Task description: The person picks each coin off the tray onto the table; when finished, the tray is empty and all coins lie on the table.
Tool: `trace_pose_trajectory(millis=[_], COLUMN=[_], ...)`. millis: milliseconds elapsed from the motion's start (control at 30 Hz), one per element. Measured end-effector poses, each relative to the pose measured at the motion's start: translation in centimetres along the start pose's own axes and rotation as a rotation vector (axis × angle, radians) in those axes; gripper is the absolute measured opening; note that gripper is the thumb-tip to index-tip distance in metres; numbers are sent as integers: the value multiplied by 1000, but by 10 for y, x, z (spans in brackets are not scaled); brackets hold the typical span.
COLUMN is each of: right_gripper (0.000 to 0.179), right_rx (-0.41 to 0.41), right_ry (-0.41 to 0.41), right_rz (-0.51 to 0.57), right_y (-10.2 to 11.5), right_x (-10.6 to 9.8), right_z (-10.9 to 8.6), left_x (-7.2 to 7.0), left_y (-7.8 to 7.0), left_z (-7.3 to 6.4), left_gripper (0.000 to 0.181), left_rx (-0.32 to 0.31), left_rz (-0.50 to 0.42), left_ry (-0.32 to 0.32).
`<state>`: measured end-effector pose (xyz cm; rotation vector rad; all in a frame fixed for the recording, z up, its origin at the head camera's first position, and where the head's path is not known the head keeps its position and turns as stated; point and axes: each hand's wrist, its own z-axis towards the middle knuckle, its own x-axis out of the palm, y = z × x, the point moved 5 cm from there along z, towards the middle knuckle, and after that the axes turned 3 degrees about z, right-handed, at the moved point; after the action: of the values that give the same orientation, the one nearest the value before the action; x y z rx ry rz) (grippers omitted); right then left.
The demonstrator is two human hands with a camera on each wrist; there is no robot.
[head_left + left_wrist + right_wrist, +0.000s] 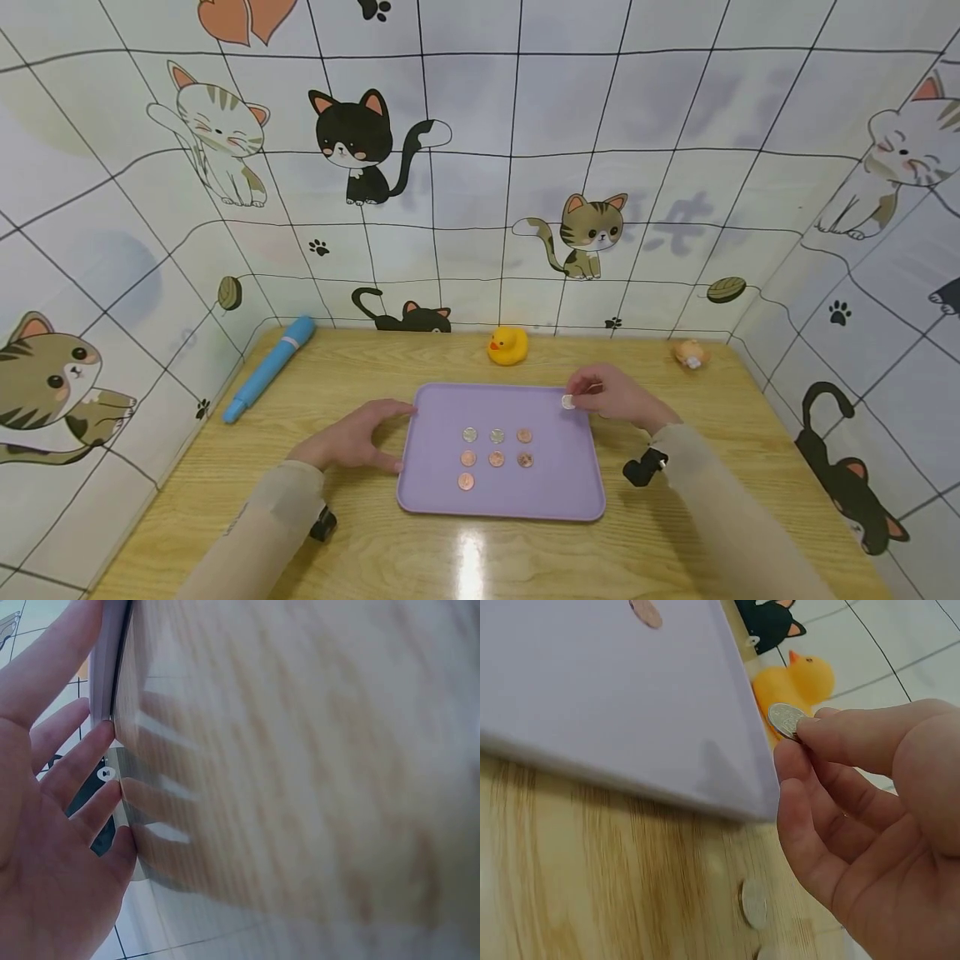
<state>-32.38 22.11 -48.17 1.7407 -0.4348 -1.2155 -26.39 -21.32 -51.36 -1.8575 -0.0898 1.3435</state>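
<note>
My right hand (617,394) pinches a silver coin (786,720) between thumb and fingertips, over the back right corner of a lilac tray (540,492). On the tray lie several coins in rows: two silver ones, such as this silver coin (469,434), and several copper ones, among them a copper coin (466,481) nearest the front. The left hand (358,435) is spread at the tray's left side, thumb and fingertips right at the rim. The right wrist view also has a loose silver coin (754,904) on the table beside the tray, with part of another below it.
Behind the tray sits a yellow rubber duck (508,346). A small orange toy (691,354) is at the back right of the wooden table (360,533). At the back left lies a blue cylindrical stick (272,367). Cat-patterned cloth walls (480,192) surround the table's back and sides.
</note>
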Motion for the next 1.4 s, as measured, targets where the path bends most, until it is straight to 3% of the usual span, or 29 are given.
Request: trace_pose_trajectory(millis=[400, 567, 767, 1067, 1400], right_gripper=[12, 13, 13, 11, 10], right_rx=[39, 32, 102, 127, 131], right_ry=[-48, -90, -149, -177, -180], right_rz=[34, -16, -122, -154, -202], right_y=[-31, -39, -54, -75, -81], right_x=[-31, -44, -56, -62, -68], right_z=[-29, -39, -48, -60, -67], left_x=[2, 2, 1, 0, -1], left_y=[6, 6, 4, -1, -1], left_z=[1, 1, 0, -1, -1], left_gripper=[94, 93, 93, 93, 94], left_rx=[-14, -3, -2, -10, -18], left_rz=[-7, -12, -19, -4, -8], left_ry=[-4, -6, -2, 7, 2])
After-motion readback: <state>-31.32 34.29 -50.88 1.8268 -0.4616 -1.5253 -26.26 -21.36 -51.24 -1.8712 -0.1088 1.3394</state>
